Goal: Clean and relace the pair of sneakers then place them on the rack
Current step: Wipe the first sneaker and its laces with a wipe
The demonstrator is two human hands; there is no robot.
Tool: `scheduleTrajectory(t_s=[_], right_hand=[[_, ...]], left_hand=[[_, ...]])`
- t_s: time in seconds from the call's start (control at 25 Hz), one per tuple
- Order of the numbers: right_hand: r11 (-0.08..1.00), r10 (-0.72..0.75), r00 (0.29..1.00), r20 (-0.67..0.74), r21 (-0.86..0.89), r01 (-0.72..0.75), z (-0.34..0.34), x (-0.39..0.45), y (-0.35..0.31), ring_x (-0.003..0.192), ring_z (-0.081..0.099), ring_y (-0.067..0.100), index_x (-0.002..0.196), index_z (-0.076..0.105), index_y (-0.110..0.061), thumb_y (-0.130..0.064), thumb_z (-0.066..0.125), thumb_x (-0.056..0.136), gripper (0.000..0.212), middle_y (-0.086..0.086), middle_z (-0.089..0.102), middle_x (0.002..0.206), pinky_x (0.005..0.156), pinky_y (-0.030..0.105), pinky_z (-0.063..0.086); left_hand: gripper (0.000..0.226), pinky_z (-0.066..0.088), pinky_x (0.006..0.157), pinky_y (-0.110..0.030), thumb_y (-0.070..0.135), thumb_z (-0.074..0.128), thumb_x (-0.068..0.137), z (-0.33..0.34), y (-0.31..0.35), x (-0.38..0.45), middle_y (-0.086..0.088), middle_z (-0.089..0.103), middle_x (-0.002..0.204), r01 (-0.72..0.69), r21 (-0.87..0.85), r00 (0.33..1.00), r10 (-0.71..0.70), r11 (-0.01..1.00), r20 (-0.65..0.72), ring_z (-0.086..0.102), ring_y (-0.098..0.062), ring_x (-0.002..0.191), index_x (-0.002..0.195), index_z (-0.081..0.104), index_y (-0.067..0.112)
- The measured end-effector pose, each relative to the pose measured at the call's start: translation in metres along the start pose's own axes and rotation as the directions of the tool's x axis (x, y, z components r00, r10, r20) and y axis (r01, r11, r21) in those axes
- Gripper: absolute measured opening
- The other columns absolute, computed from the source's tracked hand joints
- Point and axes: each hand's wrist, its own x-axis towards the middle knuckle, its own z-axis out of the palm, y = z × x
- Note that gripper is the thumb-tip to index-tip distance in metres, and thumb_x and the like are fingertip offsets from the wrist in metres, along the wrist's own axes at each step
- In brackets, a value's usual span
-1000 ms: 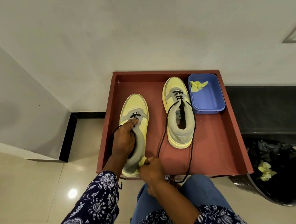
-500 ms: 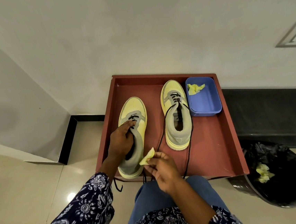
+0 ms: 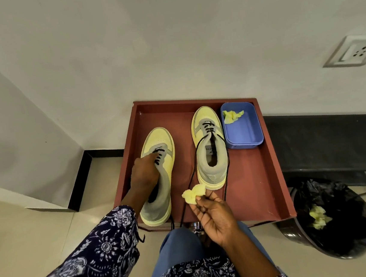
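Fingers (image 3: 200, 202) of the right hand (image 3: 216, 220) are pinching a crumpled yellow wipe (image 3: 193, 194) just above the red-brown wooden tray (image 3: 276, 169), while the left hand (image 3: 144, 175) is pressing down on the tongue of the left yellow-and-grey sneaker (image 3: 159, 176), its fingers curling into the opening. Wiping should probably be running heel to toe with that sneaker pinned. Both it and the right yellow-and-grey sneaker (image 3: 210, 149) are lying lengthwise in the tray, toes towards the wall, black laces (image 3: 194, 173) trailing loose.

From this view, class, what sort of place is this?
Probably a corner inside a home: tiled floor, plain wall with a power socket, and a bin lined with a black bag beside the red tray.
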Motion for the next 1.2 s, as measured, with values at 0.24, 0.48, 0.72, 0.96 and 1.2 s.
scheduleTrajectory(t_s=[0.24, 0.48, 0.72, 0.96, 1.2], right_hand=[[1.000, -0.026, 1.000, -0.007, -0.017, 0.026, -0.004, -0.005, -0.010, 0.067, 0.072, 0.020, 0.094, 0.060, -0.001, 0.015, 0.043, 0.087, 0.024, 0.011, 0.073, 0.074, 0.058, 0.023, 0.058], [0.998, -0.040, 0.998, -0.041, -0.039, 0.039, -0.013, -0.008, -0.014, 0.069, 0.071, 0.018, 0.094, 0.062, -0.003, 0.014, 0.047, 0.085, 0.025, 0.012, 0.071, 0.081, 0.057, 0.022, 0.057], [0.999, -0.041, 0.997, -0.063, -0.037, 0.039, -0.018, -0.012, -0.015, 0.067, 0.069, 0.016, 0.091, 0.062, -0.003, 0.013, 0.048, 0.085, 0.023, 0.010, 0.071, 0.075, 0.054, 0.021, 0.056], [0.998, -0.045, 0.996, -0.073, -0.054, 0.041, -0.021, -0.013, -0.014, 0.068, 0.069, 0.019, 0.090, 0.061, -0.002, 0.014, 0.047, 0.084, 0.022, 0.011, 0.071, 0.074, 0.056, 0.022, 0.057], [0.996, -0.049, 0.994, -0.096, -0.078, 0.041, -0.026, -0.013, -0.013, 0.066, 0.070, 0.020, 0.094, 0.061, -0.001, 0.013, 0.048, 0.085, 0.021, 0.013, 0.071, 0.077, 0.056, 0.024, 0.058]], left_hand=[[0.034, 0.047, 0.095, -0.033, 0.001, 0.045, 0.091, -0.017, 0.009, -0.004, -0.016, 0.064, 0.118, -0.079, 0.045, 0.997, 0.078, 0.996, 0.016, 0.062, -0.031, 0.105, 0.122, 0.059, 0.004], [0.033, 0.048, 0.089, -0.031, -0.003, 0.047, 0.088, -0.049, 0.023, -0.017, -0.016, 0.068, 0.112, -0.257, 0.080, 0.966, 0.256, 0.963, 0.032, 0.064, -0.030, 0.100, 0.116, 0.063, 0.004], [0.029, 0.056, 0.071, -0.037, 0.003, 0.058, 0.084, -0.100, 0.021, -0.032, -0.018, 0.069, 0.097, -0.623, 0.318, 0.782, 0.582, 0.714, 0.226, 0.067, -0.032, 0.086, 0.112, 0.064, 0.005], [0.044, 0.043, 0.032, -0.020, 0.018, 0.092, 0.042, -0.138, 0.017, -0.033, -0.001, 0.063, 0.064, -0.815, 0.521, 0.534, 0.681, 0.256, 0.502, 0.061, -0.014, 0.052, 0.080, 0.071, 0.015], [0.024, 0.049, 0.067, -0.029, 0.022, 0.059, 0.088, -0.146, 0.034, -0.009, -0.006, 0.063, 0.102, -0.858, 0.479, 0.505, 0.480, 0.186, 0.717, 0.058, -0.020, 0.099, 0.111, 0.062, 0.015]])
